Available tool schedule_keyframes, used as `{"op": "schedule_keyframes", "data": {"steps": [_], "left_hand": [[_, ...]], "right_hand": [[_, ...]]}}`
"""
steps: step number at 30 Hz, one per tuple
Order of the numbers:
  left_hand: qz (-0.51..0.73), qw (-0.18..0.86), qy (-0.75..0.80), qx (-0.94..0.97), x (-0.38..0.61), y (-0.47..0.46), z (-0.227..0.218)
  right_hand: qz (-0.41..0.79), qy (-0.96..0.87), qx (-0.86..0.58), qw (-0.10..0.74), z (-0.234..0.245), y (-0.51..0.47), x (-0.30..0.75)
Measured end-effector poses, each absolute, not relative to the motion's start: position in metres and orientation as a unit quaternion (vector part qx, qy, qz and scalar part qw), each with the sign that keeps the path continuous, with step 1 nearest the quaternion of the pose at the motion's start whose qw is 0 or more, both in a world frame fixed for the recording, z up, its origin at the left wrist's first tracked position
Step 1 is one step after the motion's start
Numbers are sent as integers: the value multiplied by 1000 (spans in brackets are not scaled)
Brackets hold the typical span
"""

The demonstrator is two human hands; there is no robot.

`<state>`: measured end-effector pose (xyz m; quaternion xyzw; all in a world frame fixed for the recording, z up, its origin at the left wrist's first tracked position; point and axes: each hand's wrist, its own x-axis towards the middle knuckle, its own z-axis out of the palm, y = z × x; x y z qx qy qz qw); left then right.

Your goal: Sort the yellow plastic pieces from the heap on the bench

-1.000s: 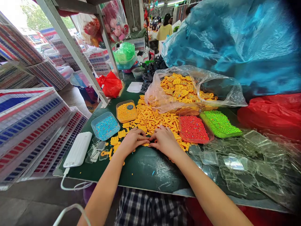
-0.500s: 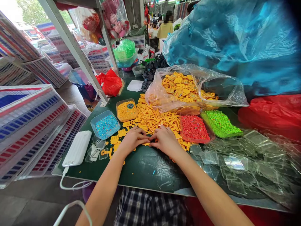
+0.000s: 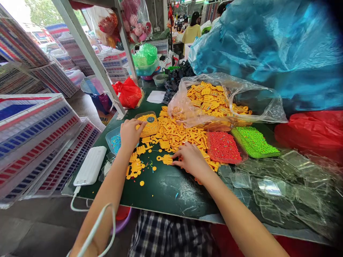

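My left hand (image 3: 130, 134) reaches over the tray of blue beads (image 3: 115, 142), its fingertips at the edge of the tray of yellow beads (image 3: 148, 125); the fingers are curled and I cannot see anything in them. My right hand (image 3: 189, 159) rests on the dark green table (image 3: 166, 192), fingertips pressed on a flat yellow plastic piece (image 3: 165, 159). A heap of the same yellow pieces (image 3: 177, 134) lies just beyond both hands. Several more yellow pieces and loose beads (image 3: 136, 167) lie near my left wrist.
Trays of red beads (image 3: 223, 146) and green beads (image 3: 253, 141) sit to the right, beside clear plastic cases (image 3: 270, 185). A clear bag of yellow pieces (image 3: 214, 100) lies behind. A white power bank (image 3: 91, 170) lies left; striped crates (image 3: 34, 142) stand further left. A person stands far back.
My left hand left the yellow piece and moved up and left to the bead trays. My right hand stayed on the piece. The camera shifted slightly.
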<state>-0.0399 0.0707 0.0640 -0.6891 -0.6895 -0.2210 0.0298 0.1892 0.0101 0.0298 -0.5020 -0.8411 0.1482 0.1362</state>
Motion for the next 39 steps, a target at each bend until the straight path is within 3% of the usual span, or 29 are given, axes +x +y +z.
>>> {"op": "schedule_keyframes", "data": {"steps": [6,12,20,26,33,39], "left_hand": [[-121,49,-785,-606,-76,74,81],[-10,-31,-816,-577,-108,49,74],[31,-44,-785,-617,-107,52,67],[-73,20,-750,-657,-94,51,79],[-272,-35,-447,-852,-29,37,61],[-251,-65,-394,-882,-17,34,29]], "right_hand": [[132,-845,-496,149,28,11,193],[96,-832,-518,172,35,13,196],[-3,-711,-636,300,74,8,283],[77,-685,-713,131,77,4,349],[107,-752,-650,34,61,23,341],[96,-783,-613,-36,56,34,333]]}}
